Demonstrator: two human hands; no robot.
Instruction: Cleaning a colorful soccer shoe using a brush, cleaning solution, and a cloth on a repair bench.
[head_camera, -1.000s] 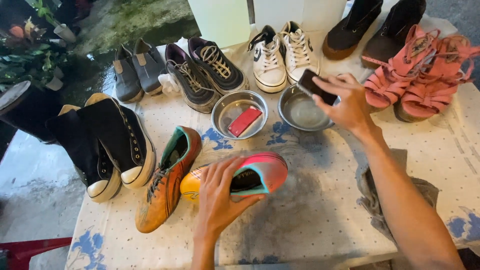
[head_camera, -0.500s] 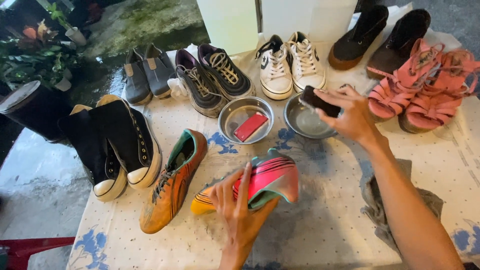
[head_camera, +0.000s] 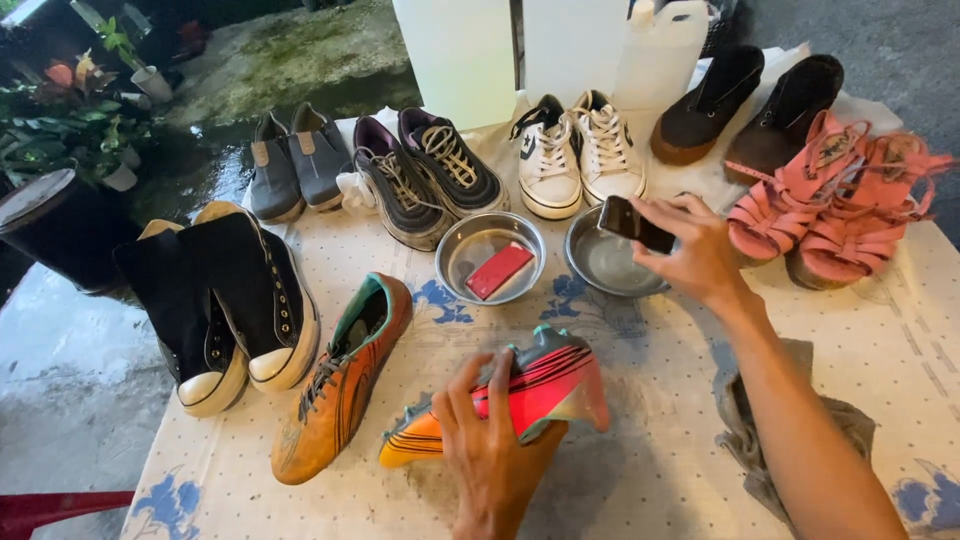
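Grip, left: left hand (head_camera: 492, 455) wraps the pink boot (head_camera: 520, 392) from below, fingers curled over its upper; boot tilted on its side, toe towards the orange boot (head_camera: 338, 385), heel end lifted off the table (head_camera: 640, 460).
Grip, right: right hand (head_camera: 688, 250) pinches a dark brush (head_camera: 634, 224) between thumb and fingers, over the near rim of the water bowl (head_camera: 606, 264).
Boot place: front centre of the table, just beside the orange boot, apart from both bowls.
Step, judged: wetting the brush, boot held ready; a firm hold with the dirty side turned up should serve, and excess water is best shed over the bowl.
Soap: red bar (head_camera: 499, 270) lies in the left bowl (head_camera: 487, 256), just beside the water bowl.
Edges: the near table edge lies close under the left wrist; the boot's weight should stay inboard.
Open room: bare cloth between boot and grey rag (head_camera: 755, 420); sandals (head_camera: 830, 205) and white sneakers (head_camera: 578, 155) crowd the bowl's far side, so the brush path is freest straight back towards the boot.
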